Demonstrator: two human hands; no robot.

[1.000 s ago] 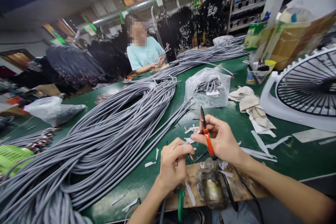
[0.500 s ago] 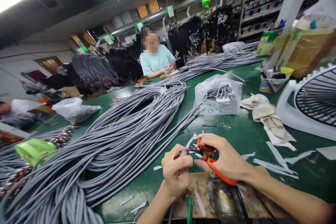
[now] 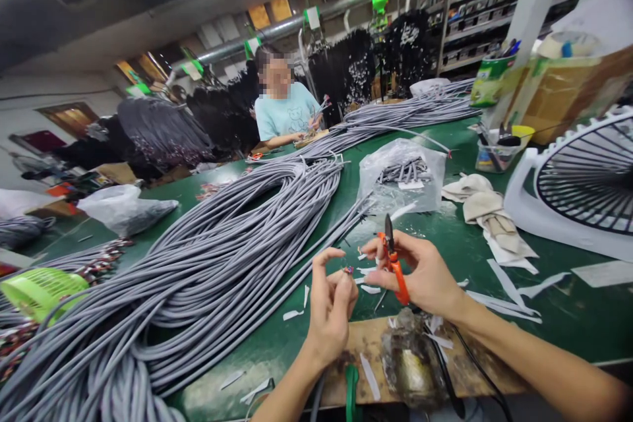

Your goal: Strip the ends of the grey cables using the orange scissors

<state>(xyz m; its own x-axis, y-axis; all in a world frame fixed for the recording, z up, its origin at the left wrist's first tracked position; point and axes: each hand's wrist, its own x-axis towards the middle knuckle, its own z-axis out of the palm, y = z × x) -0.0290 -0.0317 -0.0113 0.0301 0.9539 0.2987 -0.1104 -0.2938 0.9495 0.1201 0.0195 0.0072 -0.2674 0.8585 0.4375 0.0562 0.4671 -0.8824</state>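
Between the thumb and curled fingers of my left hand [image 3: 330, 300] is the end of a grey cable [image 3: 319, 395]. Small coloured wire tips [image 3: 349, 270] stick out above the thumb, and the index finger is raised off them. My right hand [image 3: 428, 270] is closed around orange-handled cutting pliers [image 3: 397, 270], whose dark jaws point up. The pliers are apart from the wire tips, a short way to their right. White scraps [image 3: 370, 289] of wrapping lie on the table behind and between the hands.
A large coil of grey cables [image 3: 237, 237] covers the table's left and middle. Beyond my hands lies a clear plastic bag [image 3: 403, 175] of small grey pieces. Cloths [image 3: 489, 208] and a white fan [image 3: 583, 191] stand right. A wooden board [image 3: 361, 343] carries a metal block [image 3: 413, 362]. A person [image 3: 287, 112] sits opposite.
The pliers have come away from the cable end and turned jaws-up in my right hand. The white strip at the cable end is gone from it. My left index finger has lifted.
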